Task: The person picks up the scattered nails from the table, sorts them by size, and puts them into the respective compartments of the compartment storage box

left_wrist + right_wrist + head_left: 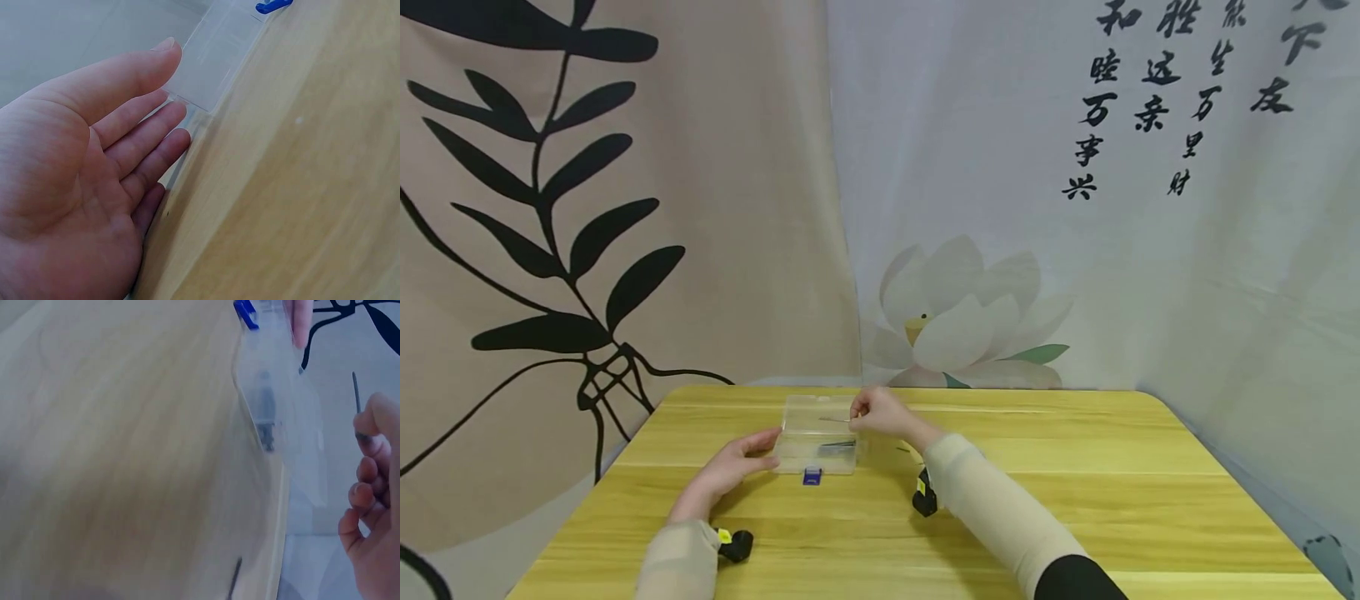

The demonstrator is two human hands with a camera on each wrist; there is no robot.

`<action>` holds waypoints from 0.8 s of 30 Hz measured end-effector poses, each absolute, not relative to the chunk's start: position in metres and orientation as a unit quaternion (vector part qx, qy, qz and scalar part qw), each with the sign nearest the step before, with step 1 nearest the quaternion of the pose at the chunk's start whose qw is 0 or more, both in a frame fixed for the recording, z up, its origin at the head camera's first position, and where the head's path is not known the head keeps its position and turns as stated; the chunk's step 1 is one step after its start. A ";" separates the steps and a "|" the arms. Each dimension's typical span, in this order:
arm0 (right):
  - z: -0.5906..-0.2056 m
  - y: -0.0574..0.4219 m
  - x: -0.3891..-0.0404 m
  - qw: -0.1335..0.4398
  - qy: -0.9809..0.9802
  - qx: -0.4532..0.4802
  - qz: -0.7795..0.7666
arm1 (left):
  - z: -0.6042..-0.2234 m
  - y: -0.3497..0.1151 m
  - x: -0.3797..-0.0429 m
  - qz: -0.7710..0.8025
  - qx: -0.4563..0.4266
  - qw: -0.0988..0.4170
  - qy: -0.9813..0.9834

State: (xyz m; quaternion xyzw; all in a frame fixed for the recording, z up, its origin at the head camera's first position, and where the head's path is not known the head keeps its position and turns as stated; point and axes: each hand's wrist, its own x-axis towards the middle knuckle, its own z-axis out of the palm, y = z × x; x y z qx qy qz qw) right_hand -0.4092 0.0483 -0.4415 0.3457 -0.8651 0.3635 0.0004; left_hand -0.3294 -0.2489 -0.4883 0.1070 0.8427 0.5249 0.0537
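A clear plastic box (790, 460) lies on the table with its lid (808, 408) swung back and a blue latch (812, 477) at its front. Several thin dark nails (837, 446) lie inside, toward the right. Above the lid's right side, my right hand (880, 412) pinches one long nail (357, 394) between thumb and forefinger. Its point faces left in the head view. At the box's left edge is my left hand (741, 461), fingers extended and thumb (165, 59) apart from them, fingertips right at the plastic.
Another thin nail (235, 578) lies on the wooden table (1075, 500), right of the box. Black wrist cameras (925, 496) are worn on both arms. Behind the table's far edge hangs a printed cloth (760, 208) with dark leaves, a flower and writing.
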 end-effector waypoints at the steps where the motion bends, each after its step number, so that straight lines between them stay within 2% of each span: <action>1: -0.442 0.045 -0.408 0.002 -0.868 0.343 0.359 | -0.488 -0.249 -0.329 0.524 0.108 0.054 0.843; 6: -0.447 0.033 -0.406 0.021 -0.879 0.341 0.333 | -0.488 -0.249 -0.328 0.526 0.102 0.055 0.842; 24: -0.457 0.011 -0.399 -0.005 -0.899 0.334 0.285 | -0.488 -0.250 -0.330 0.535 0.107 0.055 0.837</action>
